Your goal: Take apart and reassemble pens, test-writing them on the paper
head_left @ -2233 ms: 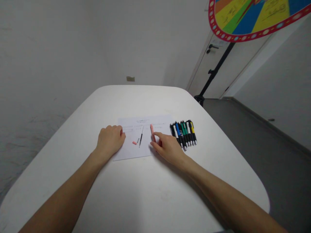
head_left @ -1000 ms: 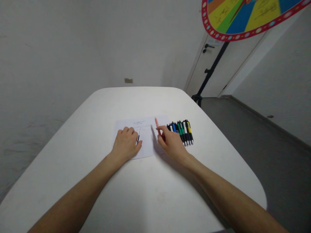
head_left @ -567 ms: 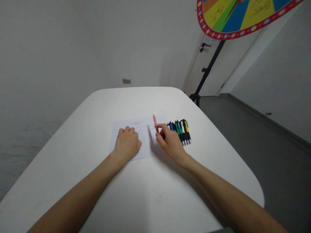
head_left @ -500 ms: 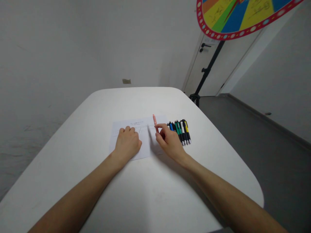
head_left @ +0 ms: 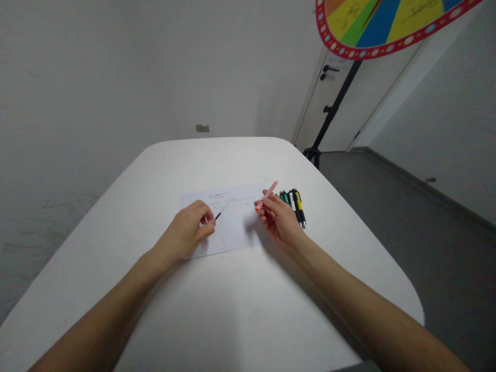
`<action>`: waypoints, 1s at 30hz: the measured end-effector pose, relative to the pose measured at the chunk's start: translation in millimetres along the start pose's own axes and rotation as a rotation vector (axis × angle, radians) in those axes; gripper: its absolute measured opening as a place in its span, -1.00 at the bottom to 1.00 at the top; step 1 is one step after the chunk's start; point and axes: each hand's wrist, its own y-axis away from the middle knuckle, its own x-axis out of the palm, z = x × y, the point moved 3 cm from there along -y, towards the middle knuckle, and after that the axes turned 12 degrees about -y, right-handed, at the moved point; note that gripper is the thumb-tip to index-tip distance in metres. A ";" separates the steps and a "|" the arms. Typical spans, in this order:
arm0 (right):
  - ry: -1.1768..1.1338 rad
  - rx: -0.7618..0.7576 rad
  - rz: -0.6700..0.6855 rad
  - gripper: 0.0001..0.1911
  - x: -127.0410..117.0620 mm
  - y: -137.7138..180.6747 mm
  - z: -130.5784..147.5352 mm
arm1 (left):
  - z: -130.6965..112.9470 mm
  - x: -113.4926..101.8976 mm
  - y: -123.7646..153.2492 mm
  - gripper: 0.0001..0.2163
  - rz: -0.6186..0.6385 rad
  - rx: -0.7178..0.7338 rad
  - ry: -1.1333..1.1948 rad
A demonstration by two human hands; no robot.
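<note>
A white printed paper sheet lies on the white table. My left hand is lifted just over the sheet and pinches a thin pen refill, whose dark end sticks out to the right of the fingers. My right hand holds a pink pen barrel slanted up to the right, a little above the sheet's right edge. A row of several pens with black, green, white and yellow bodies lies right behind my right hand, partly hidden by it.
A colourful prize wheel on a black stand rises past the table's far right corner, in front of a white door. Grey floor lies to the right of the table. White walls stand behind.
My left hand lifted the thin refill off the paper and drew back to the left. My right hand raised the pink barrel and tipped it from upright toward the right.
</note>
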 end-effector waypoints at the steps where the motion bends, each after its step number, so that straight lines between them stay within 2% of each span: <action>1: -0.050 0.041 -0.004 -0.76 2.1 2.4 -0.5 | -4.4 -0.3 4.8 -0.89 0.010 0.020 0.011; 5: -0.155 0.108 -0.001 -0.82 4.7 8.2 -5.2 | -21.4 0.7 16.6 -0.90 0.020 0.044 -0.062; 9: -0.155 0.099 0.031 -0.76 2.8 8.1 -9.5 | -29.3 1.3 17.4 -0.91 0.022 0.064 -0.101; 16: -0.069 -0.006 0.082 -0.68 5.5 7.5 -5.8 | -28.1 2.3 16.9 -0.92 0.047 0.060 -0.250; 20: -0.017 -0.053 0.104 -0.65 5.8 7.7 -6.9 | -28.1 1.2 16.0 -0.87 0.038 0.084 -0.229; 24: 0.030 -0.010 0.176 -0.64 9.6 13.4 -15.9 | -30.6 0.1 12.5 -0.83 -0.098 0.139 -0.107; 30: -0.072 0.220 0.200 -0.71 13.2 22.0 -31.9 | -32.0 0.6 11.0 -0.82 -0.452 0.170 0.038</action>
